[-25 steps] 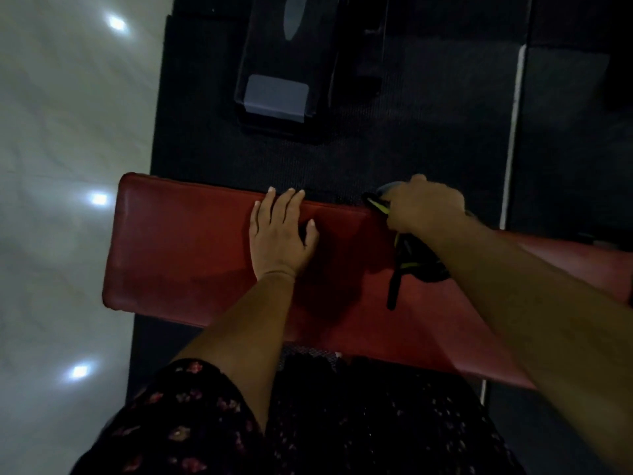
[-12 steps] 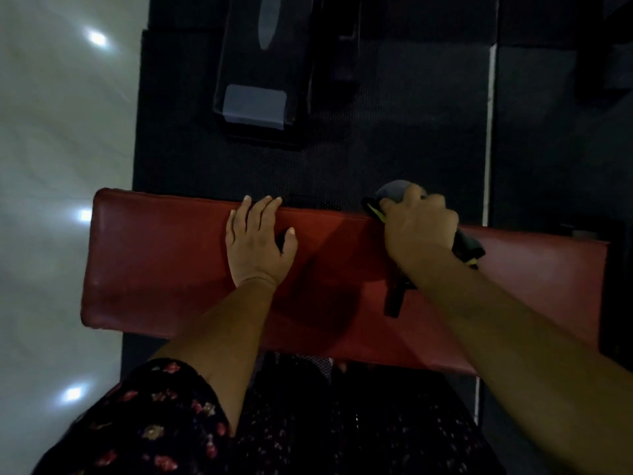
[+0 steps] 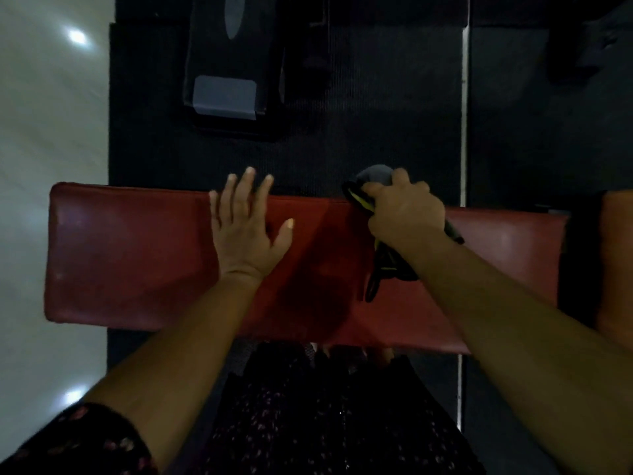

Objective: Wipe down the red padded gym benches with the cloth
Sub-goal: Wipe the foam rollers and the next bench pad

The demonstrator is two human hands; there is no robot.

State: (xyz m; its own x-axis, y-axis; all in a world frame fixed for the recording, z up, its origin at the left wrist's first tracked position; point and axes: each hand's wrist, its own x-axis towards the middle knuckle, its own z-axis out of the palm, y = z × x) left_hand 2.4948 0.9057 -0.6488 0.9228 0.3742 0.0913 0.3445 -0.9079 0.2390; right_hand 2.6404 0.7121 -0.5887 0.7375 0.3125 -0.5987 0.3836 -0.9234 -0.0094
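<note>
A red padded bench (image 3: 130,255) lies across the middle of the head view. My left hand (image 3: 248,228) rests flat on its far half, fingers spread past the far edge. My right hand (image 3: 406,214) is closed on a dark cloth (image 3: 388,265) with yellow-green trim. It presses the cloth against the bench's far edge, right of centre. Part of the cloth bulges out beyond my knuckles and a strip trails toward me on the pad.
A dark rubber mat (image 3: 376,132) lies under and beyond the bench. A black piece of equipment with a grey panel (image 3: 224,96) stands behind it. Glossy pale floor (image 3: 44,132) runs along the left. Another reddish pad's end (image 3: 616,262) shows at the right edge. My patterned dress (image 3: 325,423) fills the bottom.
The bench's right end has come into view as my head shifted. My left hand's fingers have spread and reach further over the far edge. The right hand stays at the far edge with the cloth.
</note>
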